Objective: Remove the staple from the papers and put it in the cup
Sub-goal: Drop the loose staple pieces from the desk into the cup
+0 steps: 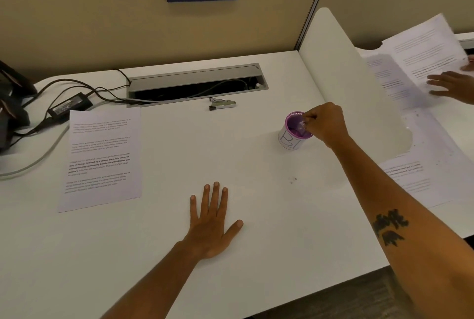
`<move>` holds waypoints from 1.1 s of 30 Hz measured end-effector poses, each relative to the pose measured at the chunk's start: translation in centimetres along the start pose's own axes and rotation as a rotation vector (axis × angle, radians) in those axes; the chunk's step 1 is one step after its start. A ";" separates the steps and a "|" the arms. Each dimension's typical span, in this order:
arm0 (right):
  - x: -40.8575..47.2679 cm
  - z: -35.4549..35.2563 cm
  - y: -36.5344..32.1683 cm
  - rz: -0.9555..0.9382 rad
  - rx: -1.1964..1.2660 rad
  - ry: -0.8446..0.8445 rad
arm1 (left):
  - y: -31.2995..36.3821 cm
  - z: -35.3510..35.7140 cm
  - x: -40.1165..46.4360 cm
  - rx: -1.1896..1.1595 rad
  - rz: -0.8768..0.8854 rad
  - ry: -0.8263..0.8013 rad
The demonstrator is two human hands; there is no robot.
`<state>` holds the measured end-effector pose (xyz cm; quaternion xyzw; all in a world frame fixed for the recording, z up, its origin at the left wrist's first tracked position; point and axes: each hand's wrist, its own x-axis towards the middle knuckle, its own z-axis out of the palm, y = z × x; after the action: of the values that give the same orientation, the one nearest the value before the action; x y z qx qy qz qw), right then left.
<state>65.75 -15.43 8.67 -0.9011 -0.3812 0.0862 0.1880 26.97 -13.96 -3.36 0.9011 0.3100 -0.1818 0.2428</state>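
Right hand [325,124] was over the purple mesh cup [297,130], fingertips [306,119] pinched together just above the rim, on the cup's right side. The staple itself was too small to make out, so could not tell whether it was still in the pinch or already dropped; small pale glints inside the cup could be staples but unclear. Left hand [213,218] lay flat on the desk [256,216], palm down, fingers spread and released, holding nothing.

Papers [101,157] sat flat on the desk well to the left, apart from both hands, looking like a loose sheet with no staple visible at this size. Staple remover [221,103] rested near the cable tray [197,85], untouched, well apart from the cup. Another person's hand [451,85] handled other sheets [425,54] beyond the divider [346,75] on the right, separate from this job.

Progress judgement: removal appeared done, tool set down, papers set aside. This looked like the last step, the drop into the cup, either happening or just finishing. Left: open the pinch, confirm staple lies inside the cup, withdraw hand
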 end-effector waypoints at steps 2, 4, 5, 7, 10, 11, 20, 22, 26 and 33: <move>0.0 -0.2 -0.1 -0.031 -0.045 0.028 | 0.0 -0.1 0.0 -0.004 0.001 -0.015; -0.1 -0.3 -0.1 -0.057 -0.026 0.097 | 0.0 -0.1 0.0 -0.004 0.001 -0.020; -0.2 -0.4 -0.1 -0.065 -0.013 0.110 | 0.0 -0.1 0.0 -0.002 0.001 -0.020; -0.3 -0.3 -0.2 -0.069 -0.015 0.089 | 0.0 0.0 -0.1 -0.004 0.001 -0.017; -0.4 -0.2 -0.3 -0.081 -0.039 0.076 | 0.0 0.0 0.0 -0.008 0.000 -0.014; -0.4 -0.3 -0.3 -0.083 -0.041 0.068 | 0.1 -0.1 0.0 -0.006 -0.002 -0.014; -0.7 -1.3 -0.6 0.068 0.012 0.089 | 0.1 -0.3 -0.1 0.003 -0.008 -0.035; -0.7 -1.4 -0.4 0.038 0.025 0.065 | 0.2 -0.4 0.0 0.000 -0.009 -0.041; -0.8 -1.3 0.1 -0.052 0.047 0.080 | 0.1 -0.4 0.0 -0.014 -0.006 -0.047; -2.4 -1.0 0.9 -0.045 0.220 0.170 | 0.1 -0.5 -0.1 -0.006 -0.009 -0.058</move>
<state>64.99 -18.02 9.25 -0.8702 -0.3725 0.0468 0.3191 27.11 -13.81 -2.88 0.8933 0.3074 -0.2079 0.2536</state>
